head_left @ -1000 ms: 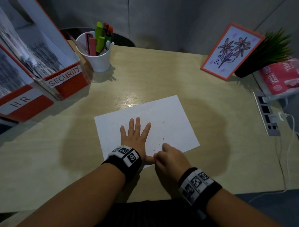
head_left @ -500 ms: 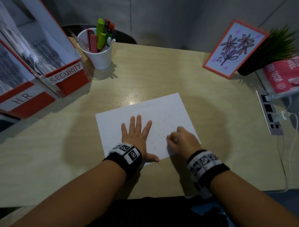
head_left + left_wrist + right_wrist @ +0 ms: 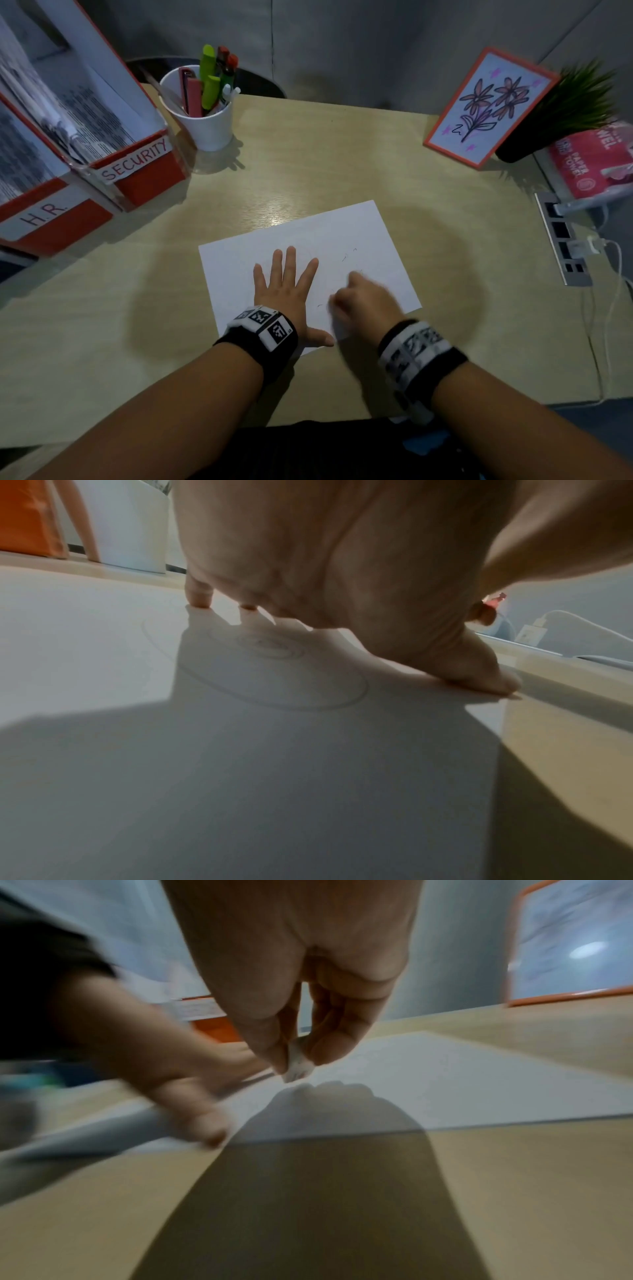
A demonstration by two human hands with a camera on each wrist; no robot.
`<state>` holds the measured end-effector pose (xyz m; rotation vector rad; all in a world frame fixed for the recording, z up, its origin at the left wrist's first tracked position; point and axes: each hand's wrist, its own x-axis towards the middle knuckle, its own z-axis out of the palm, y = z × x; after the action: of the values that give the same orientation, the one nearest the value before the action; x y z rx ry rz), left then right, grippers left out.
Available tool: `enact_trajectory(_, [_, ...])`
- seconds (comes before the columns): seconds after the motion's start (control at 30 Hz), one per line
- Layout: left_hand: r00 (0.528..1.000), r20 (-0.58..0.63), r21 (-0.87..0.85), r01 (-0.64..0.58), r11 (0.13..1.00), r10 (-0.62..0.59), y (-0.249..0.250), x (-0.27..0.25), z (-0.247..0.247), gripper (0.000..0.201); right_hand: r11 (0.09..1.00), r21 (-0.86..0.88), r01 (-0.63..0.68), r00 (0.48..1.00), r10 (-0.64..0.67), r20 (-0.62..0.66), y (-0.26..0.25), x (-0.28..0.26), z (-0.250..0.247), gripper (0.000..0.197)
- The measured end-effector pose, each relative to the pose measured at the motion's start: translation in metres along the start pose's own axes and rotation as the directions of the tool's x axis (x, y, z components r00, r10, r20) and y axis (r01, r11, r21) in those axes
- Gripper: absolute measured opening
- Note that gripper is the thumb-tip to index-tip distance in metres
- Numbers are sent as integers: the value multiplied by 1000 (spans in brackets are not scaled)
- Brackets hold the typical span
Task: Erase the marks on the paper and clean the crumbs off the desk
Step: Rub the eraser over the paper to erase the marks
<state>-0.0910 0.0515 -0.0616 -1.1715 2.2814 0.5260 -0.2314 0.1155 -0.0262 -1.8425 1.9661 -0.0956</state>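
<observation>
My left hand (image 3: 287,290) lies flat, fingers spread, on the paper (image 3: 373,236) mid-counter (image 3: 342,154) so it can't slide, while my right hand (image 3: 364,301) pinches the eraser (image 3: 297,1066) against its near-right part to rub marks.

Black wristbands (image 3: 260,337), seemingly coded tags

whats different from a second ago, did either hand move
The right hand, pinching the eraser, went from the paper's near edge out to its right side, then partway back left. The left hand stayed flat on the sheet, which did not shift.
</observation>
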Motion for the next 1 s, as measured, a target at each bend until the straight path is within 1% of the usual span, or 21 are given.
enact_trajectory(0.03, [1000, -1, 1, 0, 1000, 0, 0, 0, 0, 131, 997, 25, 74, 996, -75, 45, -16, -11, 5, 20])
enact_trajectory(0.07, [1000, 1, 3, -3, 1000, 3, 0, -1, 0, 131, 995, 48, 90, 993, -93, 78, -21, -18, 8, 21])
enact_trajectory(0.1, [1000, 1, 5, -6, 1000, 6, 0, -1, 0, 131, 997, 53, 51, 995, -55, 84, -18, -19, 8, 23])
enact_trajectory(0.13, [1000, 0, 5, -7, 1000, 7, -1, -1, 0, 132, 999, 39, -5, 998, 2, 63, -9, -14, 7, 24])
enact_trajectory(0.23, [1000, 10, 5, -3, 1000, 3, 0, 0, 0, 134, 988, -5, -152, 986, 152, -74, 23, 6, -2, 26])
enact_trajectory(0.27, [1000, 8, 3, -2, 1000, 2, 0, 1, 0, 134, 984, -1, -176, 980, 175, -95, 25, 8, -4, 27])
enact_trajectory(0.3, [1000, 7, 0, -4, 1000, 4, 0, 0, 0, 134, 986, 3, -168, 982, 167, -87, 20, 6, -3, 26])
enact_trajectory(0.37, [1000, -4, -9, -10, 1000, 10, -1, 1, 2, 132, 998, 26, -51, 999, 51, 4, -3, -8, 6, 23])
enact_trajectory(0.4, [1000, -11, -7, -10, 1000, 10, -1, 0, 3, 130, 998, 55, 7, 999, -9, 50, -12, -17, 10, 23])
enact_trajectory(0.43, [1000, -16, -2, -10, 1000, 10, -2, 0, 3, 129, 996, 82, 20, 998, -25, 63, -15, -23, 12, 24])
enact_trajectory(0.5, [1000, -19, -1, -6, 1000, 6, -2, 1, 3, 132, 995, 68, -70, 998, 69, 11, 0, -17, 9, 27])
enact_trajectory(0.57, [1000, -5, 1, -8, 1000, 8, -1, 2, 2, 134, 982, 49, -182, 981, 185, -61, 27, 0, 0, 28])
enact_trajectory(0.63, [1000, 8, 6, -4, 1000, 4, -1, 2, 1, 135, 969, 41, -242, 964, 245, -103, 42, 10, -8, 26])
enact_trajectory(0.7, [1000, 16, 6, -5, 1000, 5, -1, 2, 1, 135, 972, 54, -229, 969, 233, -87, 30, 4, -5, 26])
enact_trajectory(0.77, [1000, 17, 6, -9, 1000, 9, -2, 1, 0, 133, 988, 88, -125, 992, 126, -2, 3, -16, 4, 24])
enact_trajectory(0.8, [1000, 17, 7, -11, 1000, 11, -2, 1, 0, 132, 990, 112, -86, 996, 81, 44, -7, -26, 7, 25])
enact_trajectory(0.83, [1000, 15, 9, -12, 1000, 12, -2, 1, 0, 132, 991, 119, -68, 997, 62, 56, -6, -30, 9, 26])
enact_trajectory(0.87, [1000, 14, 13, -11, 1000, 10, -2, 1, 0, 132, 991, 108, -73, 997, 70, 29, 1, -26, 7, 27])
enact_trajectory(0.9, [1000, 13, 17, -9, 1000, 9, -2, 0, 0, 133, 993, 79, -92, 995, 93, -21, 15, -18, 5, 28])
enact_trajectory(0.97, [1000, 22, 17, -10, 1000, 9, -1, 0, -1, 134, 978, 50, -204, 973, 208, -102, 45, 1, -6, 27])
enact_trajectory(1.0, [1000, 26, 15, -8, 1000, 8, -1, 1, -1, 135, 963, 46, -264, 956, 268, -119, 54, 9, -11, 26])
